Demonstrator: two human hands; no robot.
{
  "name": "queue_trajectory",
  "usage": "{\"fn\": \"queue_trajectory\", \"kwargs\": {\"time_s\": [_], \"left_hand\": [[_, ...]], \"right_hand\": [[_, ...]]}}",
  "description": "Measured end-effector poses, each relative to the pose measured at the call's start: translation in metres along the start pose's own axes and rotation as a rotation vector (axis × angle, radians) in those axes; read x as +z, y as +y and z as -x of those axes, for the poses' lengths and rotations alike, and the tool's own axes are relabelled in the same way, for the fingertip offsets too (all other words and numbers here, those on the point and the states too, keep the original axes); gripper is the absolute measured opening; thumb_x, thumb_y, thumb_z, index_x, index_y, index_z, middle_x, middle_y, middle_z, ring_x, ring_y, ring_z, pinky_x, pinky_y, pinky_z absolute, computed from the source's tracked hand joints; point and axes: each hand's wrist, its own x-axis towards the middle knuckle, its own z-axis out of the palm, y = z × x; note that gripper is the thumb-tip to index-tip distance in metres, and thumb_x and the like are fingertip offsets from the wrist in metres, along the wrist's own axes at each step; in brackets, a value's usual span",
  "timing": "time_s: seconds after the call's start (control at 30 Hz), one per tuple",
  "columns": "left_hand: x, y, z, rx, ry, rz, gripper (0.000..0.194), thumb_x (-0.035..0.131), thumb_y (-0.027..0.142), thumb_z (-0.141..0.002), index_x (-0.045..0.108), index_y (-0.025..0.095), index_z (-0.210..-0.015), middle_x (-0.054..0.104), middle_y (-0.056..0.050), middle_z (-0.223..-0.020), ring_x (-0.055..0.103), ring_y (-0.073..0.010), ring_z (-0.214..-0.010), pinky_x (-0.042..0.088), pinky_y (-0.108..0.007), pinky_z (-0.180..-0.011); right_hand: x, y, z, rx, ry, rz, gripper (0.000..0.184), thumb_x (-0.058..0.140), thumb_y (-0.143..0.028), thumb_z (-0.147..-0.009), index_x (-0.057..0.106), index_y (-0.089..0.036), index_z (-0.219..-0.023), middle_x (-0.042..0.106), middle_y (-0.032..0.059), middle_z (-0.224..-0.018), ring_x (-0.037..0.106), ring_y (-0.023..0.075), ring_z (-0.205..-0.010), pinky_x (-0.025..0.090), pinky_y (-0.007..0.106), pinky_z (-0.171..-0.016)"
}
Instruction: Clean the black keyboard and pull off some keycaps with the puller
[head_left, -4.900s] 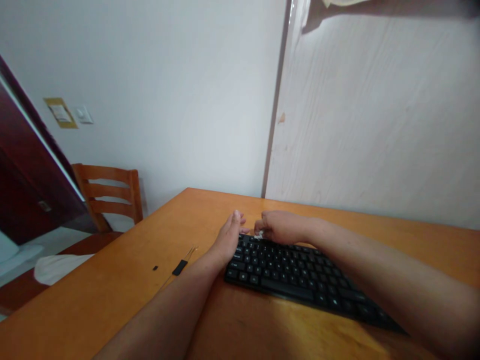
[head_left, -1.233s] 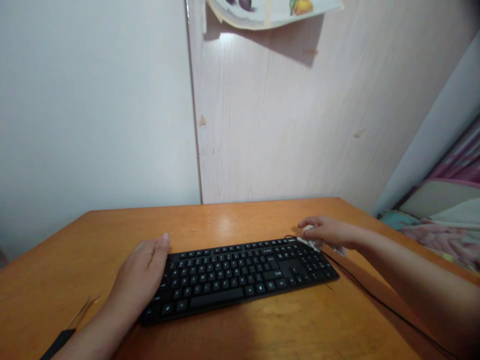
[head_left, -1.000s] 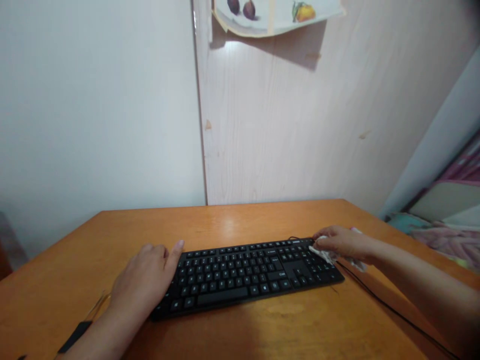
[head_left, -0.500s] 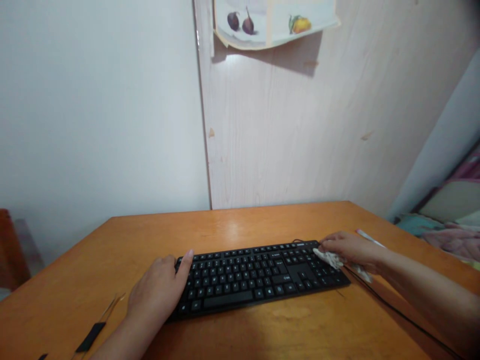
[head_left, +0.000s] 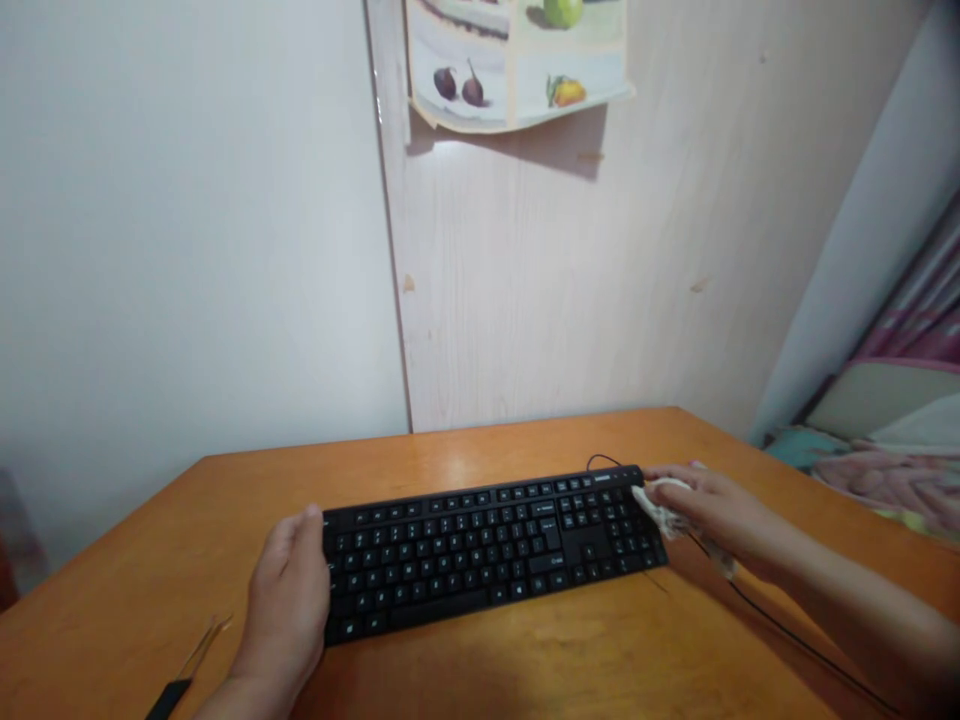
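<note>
The right hand point(head_left: 720, 510) closes on a soft crumpled white cloth point(head_left: 664, 505) at the right end of the black keyboard point(head_left: 480, 560); the open left hand point(head_left: 285, 590) rests against its left end (light, stiff plastic, best gripped by the long edge), near the front edge of the wooden table point(head_left: 480, 665).

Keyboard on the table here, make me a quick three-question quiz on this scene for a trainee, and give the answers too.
1. True or false: the right hand grips a crumpled white cloth.
2. What is the keyboard resting on? A) a bed B) an orange wooden table C) a chair
3. Fill in the blank: the left hand lies beside the ____ end of the keyboard.

Key: 1 true; 2 B; 3 left.
</note>
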Motion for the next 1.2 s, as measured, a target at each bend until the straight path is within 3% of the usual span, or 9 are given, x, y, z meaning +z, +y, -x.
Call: {"fn": "queue_trajectory", "kwargs": {"time_s": [0.13,0.2,0.37,0.63,0.8,1.2], "left_hand": [[-0.002,0.004,0.002,0.042,0.041,-0.007,0.035,0.044,0.054,-0.089,0.054,0.022,-0.079,0.058,0.0,-0.075,0.055,-0.0223,-0.076,0.046,-0.033,-0.069],[-0.003,0.006,0.003,0.062,0.058,-0.026,0.032,0.044,0.05,-0.089,0.054,0.022,-0.077,0.057,0.0,-0.074,0.055,-0.0222,-0.077,0.045,-0.033,-0.072],[-0.006,0.012,0.005,0.083,0.066,-0.051,0.027,0.04,0.042,-0.089,0.052,0.023,-0.073,0.057,0.0,-0.078,0.055,-0.0232,-0.084,0.045,-0.034,-0.08],[-0.006,0.008,0.003,0.117,0.041,-0.012,0.022,0.036,0.036,-0.088,0.048,0.025,-0.074,0.057,-0.001,-0.081,0.055,-0.0228,-0.088,0.044,-0.032,-0.081],[-0.002,0.003,0.003,0.137,0.054,0.031,0.022,0.035,0.036,-0.088,0.047,0.024,-0.073,0.056,0.0,-0.078,0.054,-0.0213,-0.084,0.044,-0.031,-0.08],[0.004,-0.006,0.004,0.156,0.048,0.048,0.025,0.03,0.038,-0.091,0.04,0.025,-0.072,0.053,-0.001,-0.075,0.054,-0.0199,-0.077,0.048,-0.03,-0.073]], "right_hand": [[-0.009,-0.027,0.007,-0.038,0.147,-0.038,0.036,0.053,-0.05,-0.081,0.057,-0.019,-0.097,0.066,0.0065,-0.077,0.06,0.0186,-0.064,0.044,0.027,-0.054],[-0.01,-0.047,0.007,-0.073,0.096,0.006,0.033,0.051,-0.051,-0.084,0.056,-0.02,-0.093,0.064,0.0032,-0.07,0.055,0.016,-0.055,0.038,0.026,-0.048],[-0.001,-0.077,-0.008,-0.274,0.003,0.226,0.024,0.055,-0.044,-0.083,0.059,-0.02,-0.083,0.066,0.0029,-0.07,0.059,0.0171,-0.063,0.037,0.025,-0.054],[0.016,-0.113,-0.018,-0.316,-0.156,0.459,0.015,0.056,-0.031,-0.081,0.063,-0.02,-0.073,0.069,0.0044,-0.07,0.06,0.0177,-0.065,0.037,0.026,-0.058],[0.044,-0.149,-0.02,-0.358,-0.267,0.428,0.011,0.057,-0.027,-0.079,0.062,-0.019,-0.073,0.069,0.0038,-0.069,0.059,0.016,-0.062,0.037,0.024,-0.054],[0.137,-0.25,-0.025,-0.521,-0.559,0.332,0.012,0.058,-0.027,-0.078,0.065,-0.018,-0.081,0.07,0.0041,-0.069,0.055,0.0109,-0.048,0.037,0.019,-0.041]]}}
